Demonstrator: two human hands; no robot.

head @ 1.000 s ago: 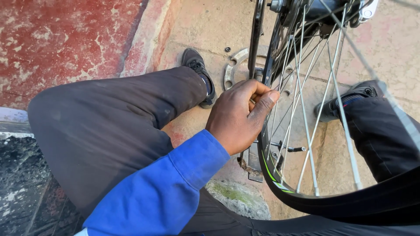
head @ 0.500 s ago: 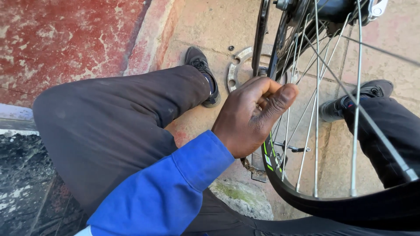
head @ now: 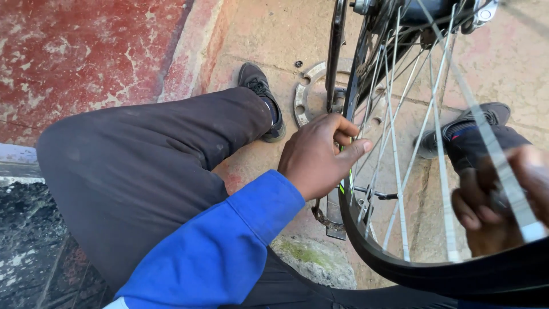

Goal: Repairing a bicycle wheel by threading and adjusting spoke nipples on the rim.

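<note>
The left hand (head: pixel 317 154) pinches a spoke of the bicycle wheel (head: pixel 394 171) just to its right, spokes running upward; the right hand (head: pixel 497 200), blurred beyond them, has a grip I cannot tell.

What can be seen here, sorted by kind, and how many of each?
Hands: 2, left hand and right hand
Shoes: 2, left shoe and right shoe
Bicycle wheel: 1
Metal disc on the ground: 1
Total: 6
</note>
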